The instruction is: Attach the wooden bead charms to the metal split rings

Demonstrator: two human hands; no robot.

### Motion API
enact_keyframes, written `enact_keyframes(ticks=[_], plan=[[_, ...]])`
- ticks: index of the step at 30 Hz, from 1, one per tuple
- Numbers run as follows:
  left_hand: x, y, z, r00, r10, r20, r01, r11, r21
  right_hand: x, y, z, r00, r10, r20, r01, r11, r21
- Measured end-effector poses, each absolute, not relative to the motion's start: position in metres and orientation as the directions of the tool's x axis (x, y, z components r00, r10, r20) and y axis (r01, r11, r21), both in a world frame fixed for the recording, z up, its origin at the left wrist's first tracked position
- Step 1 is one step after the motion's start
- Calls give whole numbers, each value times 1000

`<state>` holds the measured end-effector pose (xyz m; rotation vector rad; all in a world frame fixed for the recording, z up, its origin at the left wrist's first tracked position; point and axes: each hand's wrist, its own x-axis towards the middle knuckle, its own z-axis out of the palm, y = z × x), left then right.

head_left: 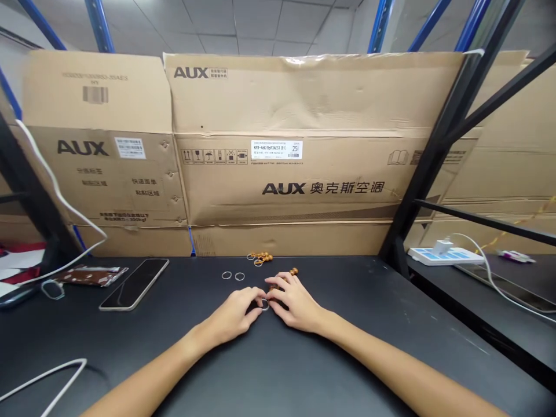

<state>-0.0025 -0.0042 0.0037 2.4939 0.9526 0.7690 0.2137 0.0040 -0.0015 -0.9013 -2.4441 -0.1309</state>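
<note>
Centrally, the left hand (237, 313) pinches a ring (265, 310) between thumb and finger, its far rim just beside the fingertips of the right hand (299, 304). That hand curls over brown beads (294, 271), so whether it grips them or they join the ring, I cannot tell. Beyond, two loose rings (226, 271) and gold beads (264, 256) lie on the table (269, 370).
</note>
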Motion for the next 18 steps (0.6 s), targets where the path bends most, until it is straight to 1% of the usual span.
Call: enact_keyframes(ticks=[4,9,13,18], plan=[[-3,-3,5,627,684,373,523,-725,449,212,3,0,-638,578,509,615,780,-114],[-4,-5,8,648,653,392,524,-756,393,212,1,4,-655,588,475,609,782,-129],[-4,-6,7,638,663,392,560,-748,355,210,-1,4,-657,596,463,611,780,-136],[-3,-5,6,619,665,418,602,-743,293,210,-1,0,-648,594,476,576,792,-204]])
